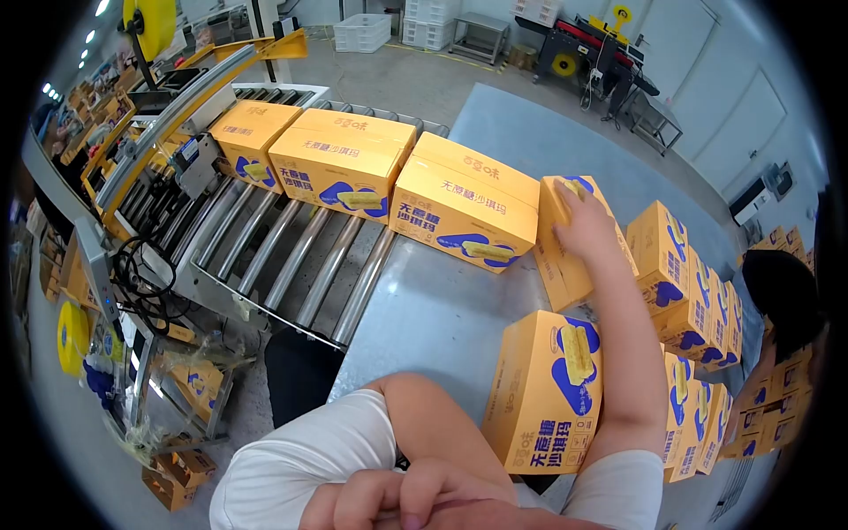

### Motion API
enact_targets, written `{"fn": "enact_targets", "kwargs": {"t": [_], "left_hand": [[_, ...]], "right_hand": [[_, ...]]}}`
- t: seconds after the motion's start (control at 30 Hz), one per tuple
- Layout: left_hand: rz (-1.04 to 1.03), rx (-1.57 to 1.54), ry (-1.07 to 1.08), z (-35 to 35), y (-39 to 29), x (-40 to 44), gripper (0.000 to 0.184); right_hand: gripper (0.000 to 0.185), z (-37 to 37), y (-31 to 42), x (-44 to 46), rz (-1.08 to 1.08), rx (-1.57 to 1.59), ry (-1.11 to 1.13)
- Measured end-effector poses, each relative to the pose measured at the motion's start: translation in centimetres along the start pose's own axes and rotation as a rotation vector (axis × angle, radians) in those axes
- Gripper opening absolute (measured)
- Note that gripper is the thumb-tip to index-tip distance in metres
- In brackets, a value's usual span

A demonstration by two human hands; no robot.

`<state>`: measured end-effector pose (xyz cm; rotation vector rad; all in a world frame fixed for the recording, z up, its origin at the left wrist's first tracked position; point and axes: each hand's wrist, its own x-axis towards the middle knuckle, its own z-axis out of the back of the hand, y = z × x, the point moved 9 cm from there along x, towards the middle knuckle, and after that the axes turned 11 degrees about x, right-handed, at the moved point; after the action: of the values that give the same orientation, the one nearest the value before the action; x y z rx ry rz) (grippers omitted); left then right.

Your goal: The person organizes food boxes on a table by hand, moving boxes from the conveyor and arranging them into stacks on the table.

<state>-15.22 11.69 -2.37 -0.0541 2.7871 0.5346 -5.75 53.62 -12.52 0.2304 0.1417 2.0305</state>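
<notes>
My right hand (587,231) reaches forward and grips the upper end of a yellow carton (567,281), which stands at an angle on the grey metal table (424,305). Just left of it, another yellow carton (468,199) rests at the table's edge by the rollers. Nearer to me stands a carton (549,397) with a blue patch and a picture of a yellow bar. My left hand (415,496) is close to the camera at the bottom, its fingers curled; anything inside them is hidden.
Two more cartons (343,163) sit in line on the roller conveyor (305,256), beside a yellow-railed machine (177,115). Several cartons (662,256) are lined up on the right. A person in a dark cap (782,287) is at the far right. White crates (362,34) stand behind.
</notes>
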Motion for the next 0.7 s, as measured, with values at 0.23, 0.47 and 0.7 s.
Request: {"fn": "enact_targets", "kwargs": {"t": [0.23, 0.47, 0.7], "left_hand": [[-0.034, -0.015, 0.012, 0.8, -0.7, 0.3, 0.02], [-0.025, 0.008, 0.044, 0.6, -0.3, 0.3, 0.02], [-0.006, 0.042, 0.078, 0.6, -0.6, 0.1, 0.02]], "right_hand": [[0.062, 1.7, -6.7, 1.1, -0.181, -0.12, -0.07], [0.051, 1.8, -12.7, 2.5, -0.312, -0.049, -0.101], [0.041, 2.5, -12.3, 2.0, -0.291, -0.038, -0.182]]}}
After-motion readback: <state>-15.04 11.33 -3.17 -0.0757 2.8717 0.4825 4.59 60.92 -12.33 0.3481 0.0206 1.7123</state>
